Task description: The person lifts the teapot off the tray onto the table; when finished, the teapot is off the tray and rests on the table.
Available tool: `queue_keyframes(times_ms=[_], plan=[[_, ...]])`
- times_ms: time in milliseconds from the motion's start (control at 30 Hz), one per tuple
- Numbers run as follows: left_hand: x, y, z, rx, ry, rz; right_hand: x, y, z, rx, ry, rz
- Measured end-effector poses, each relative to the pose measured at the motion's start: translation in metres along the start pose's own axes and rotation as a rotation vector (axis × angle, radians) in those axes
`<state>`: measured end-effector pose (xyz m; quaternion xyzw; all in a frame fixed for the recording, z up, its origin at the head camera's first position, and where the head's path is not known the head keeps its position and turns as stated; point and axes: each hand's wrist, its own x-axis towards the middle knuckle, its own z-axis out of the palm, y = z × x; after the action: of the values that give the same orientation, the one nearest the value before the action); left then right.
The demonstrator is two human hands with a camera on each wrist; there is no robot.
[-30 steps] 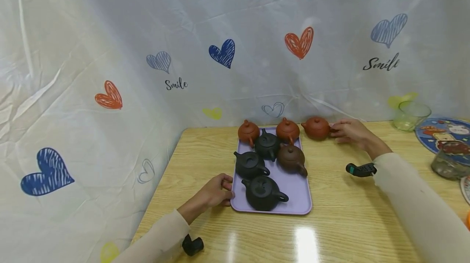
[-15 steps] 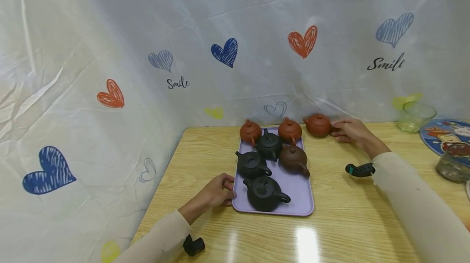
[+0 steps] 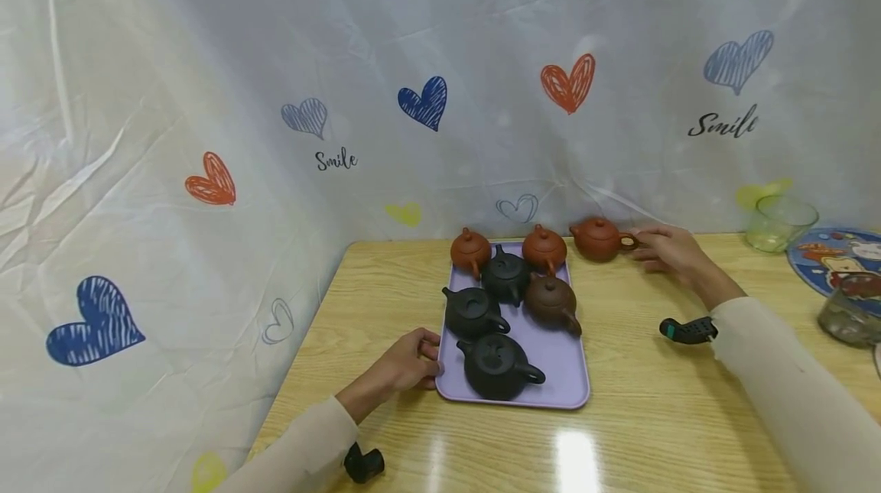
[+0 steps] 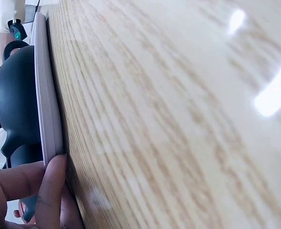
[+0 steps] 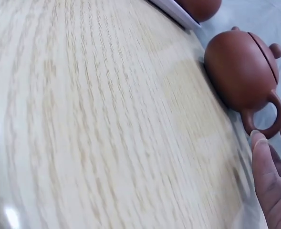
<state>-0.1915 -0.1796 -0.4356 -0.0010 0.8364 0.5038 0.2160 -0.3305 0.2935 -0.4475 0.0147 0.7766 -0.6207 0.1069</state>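
My left hand point(image 3: 402, 365) grips the near left edge of the lilac tray point(image 3: 574, 371), thumb pressed on the rim. Six teapots sit on it. Off its far right corner, the red-brown teapot point(image 3: 597, 239) stands on the table point(image 3: 654, 416). My right hand point(image 3: 671, 251) is released, fingertips point(image 5: 258, 138) just at its handle.
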Motion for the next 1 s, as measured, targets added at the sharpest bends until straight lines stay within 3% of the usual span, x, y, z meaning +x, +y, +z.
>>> queue_keyframes(times_ms=[267, 467, 700, 1000], plan=[[0.0, -0.001, 0.001, 0.017, 0.002, 0.002, -0.021, -0.006, -0.01, -0.014, 0.071, -0.116], [0.001, -0.002, 0.0, 0.025, 0.005, 0.003, -0.04, -0.013, -0.001, -0.04, 0.071, -0.146], [0.0, -0.001, 0.0, 0.022, 0.009, 0.003, -0.068, -0.021, 0.028, -0.134, 0.003, -0.148], [0.004, -0.003, 0.0, 0.014, 0.017, -0.006, -0.092, -0.025, 0.078, -0.154, -0.098, -0.115]])
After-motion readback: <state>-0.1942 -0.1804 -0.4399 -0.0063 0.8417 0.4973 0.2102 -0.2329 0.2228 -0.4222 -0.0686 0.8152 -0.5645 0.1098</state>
